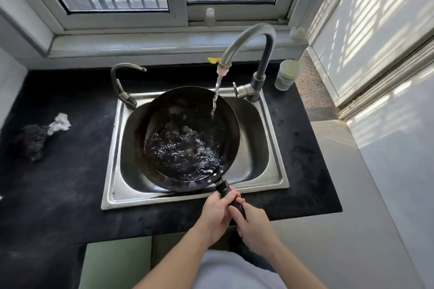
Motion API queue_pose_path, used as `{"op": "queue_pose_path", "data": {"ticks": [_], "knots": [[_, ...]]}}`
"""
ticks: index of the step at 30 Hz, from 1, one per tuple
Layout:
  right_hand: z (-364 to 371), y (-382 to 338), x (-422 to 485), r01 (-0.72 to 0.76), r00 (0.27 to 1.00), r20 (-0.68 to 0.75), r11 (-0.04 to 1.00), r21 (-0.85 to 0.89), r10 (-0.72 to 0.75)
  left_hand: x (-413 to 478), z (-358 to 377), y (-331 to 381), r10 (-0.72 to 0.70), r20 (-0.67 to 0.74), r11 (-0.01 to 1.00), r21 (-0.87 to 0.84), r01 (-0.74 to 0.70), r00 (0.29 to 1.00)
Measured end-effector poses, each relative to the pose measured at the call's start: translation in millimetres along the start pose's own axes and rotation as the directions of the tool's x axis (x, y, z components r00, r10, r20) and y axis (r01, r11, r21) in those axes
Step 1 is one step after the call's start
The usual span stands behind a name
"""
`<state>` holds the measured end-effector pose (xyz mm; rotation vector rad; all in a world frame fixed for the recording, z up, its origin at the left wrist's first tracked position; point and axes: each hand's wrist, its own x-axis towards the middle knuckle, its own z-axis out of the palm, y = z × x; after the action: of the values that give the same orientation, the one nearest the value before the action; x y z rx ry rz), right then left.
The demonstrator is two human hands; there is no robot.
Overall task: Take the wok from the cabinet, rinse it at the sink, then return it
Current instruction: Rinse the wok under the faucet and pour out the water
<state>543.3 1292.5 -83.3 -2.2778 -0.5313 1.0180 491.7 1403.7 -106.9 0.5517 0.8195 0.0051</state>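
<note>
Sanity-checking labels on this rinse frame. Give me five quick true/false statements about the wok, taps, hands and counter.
1. Water runs from the tall curved steel tap into the round black wok. True.
2. Only one hand holds the wok's black handle. False: the left hand and the right hand both grip it.
3. The wok is dry inside. False: water is pooled in its bowl.
4. A pale paper cup stands on the black counter right of the tall tap. True.
5. The wok sits on the counter beside the steel sink. False: it is over the sink basin.
</note>
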Motion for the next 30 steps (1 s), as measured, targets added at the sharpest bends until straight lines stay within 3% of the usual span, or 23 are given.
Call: {"op": "queue_pose_path", "data": {"ticks": [6, 11, 15, 23, 30], "knots": [[15, -3, 3, 0.004, 0.993, 0.115, 0.98, 0.197, -0.027, -7, -12, 2, 0.068, -0.147, 0.992, 0.115, -0.052, 0.987], [17, -8, 4, -0.095, 0.975, 0.223, 0.934, 0.345, 0.016, -11, -16, 2, 0.091, -0.265, 0.982, 0.183, -0.043, 0.96], [19, -16, 2, -0.161, 0.972, 0.225, 0.896, 0.413, 0.071, -8, -18, 1, 0.088, -0.305, 0.986, 0.162, -0.04, 0.948], [18, -6, 0, -0.133, 0.99, 0.069, 0.962, 0.24, 0.12, -5, -8, -1, -0.032, -0.171, 0.999, 0.012, 0.035, 0.985], [9, 16, 2, -0.058, 0.995, -0.074, 0.997, 0.053, 0.062, 8, 5, -6, -0.117, -0.021, 0.991, -0.06, 0.116, 0.993]]}}
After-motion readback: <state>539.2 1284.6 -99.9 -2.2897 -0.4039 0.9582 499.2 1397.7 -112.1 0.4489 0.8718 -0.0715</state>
